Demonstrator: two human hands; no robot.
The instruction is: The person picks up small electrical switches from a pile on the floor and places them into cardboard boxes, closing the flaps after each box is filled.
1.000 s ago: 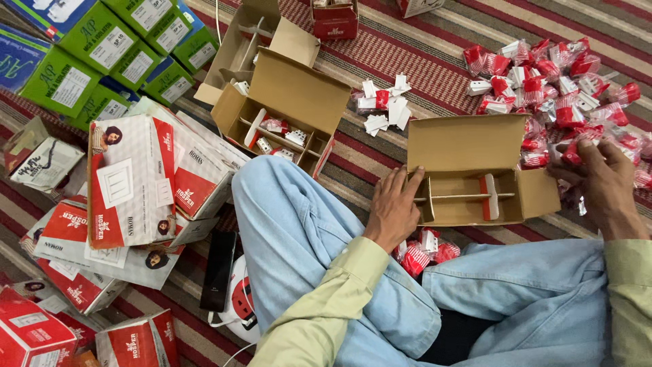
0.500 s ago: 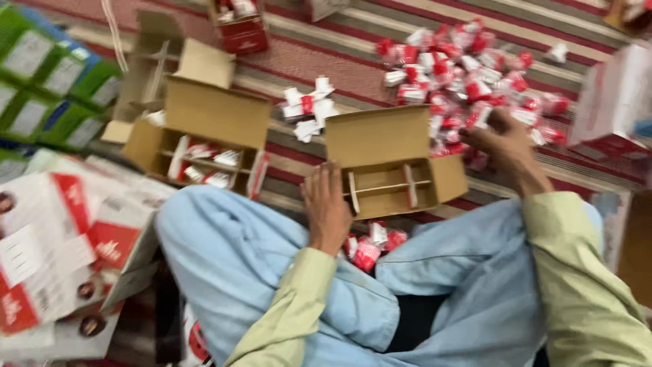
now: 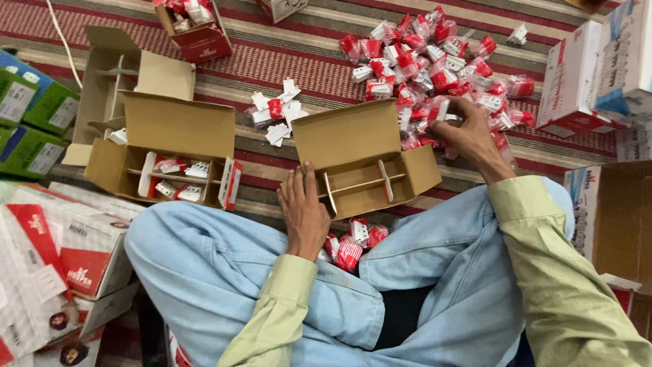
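Left hand (image 3: 304, 212) lies flat, fingers together, pressed on the near-left edge of the open brown carton (image 3: 363, 163); it grips nothing. Right hand (image 3: 464, 131) is curled over the edge of the heap of small red-and-white packets (image 3: 435, 61) just beyond the carton's right end flap. Fingers appear closed on one packet, but what they pinch is partly hidden, so I cannot tell for certain.

Carton sits between the two hands, lid flap up, thin cross dividers inside, compartments bare.

Risks, as judged:
- The dividers look loose; a packet pushed in askew could tip one over.
- If the left hand lifts, the light carton may slide on the striped mat (image 3: 285, 61).
- A few packets (image 3: 350, 245) lie under the left wrist between the knees and could be crushed or missed.

Outward: left of the left hand, a second brown carton (image 3: 170, 156), partly filled. Beyond it, an empty divided carton (image 3: 115, 75). Far left, green boxes (image 3: 30, 115); near left, red-and-white flat boxes (image 3: 61, 258). Right of the right hand, white-and-red boxes (image 3: 584, 75).
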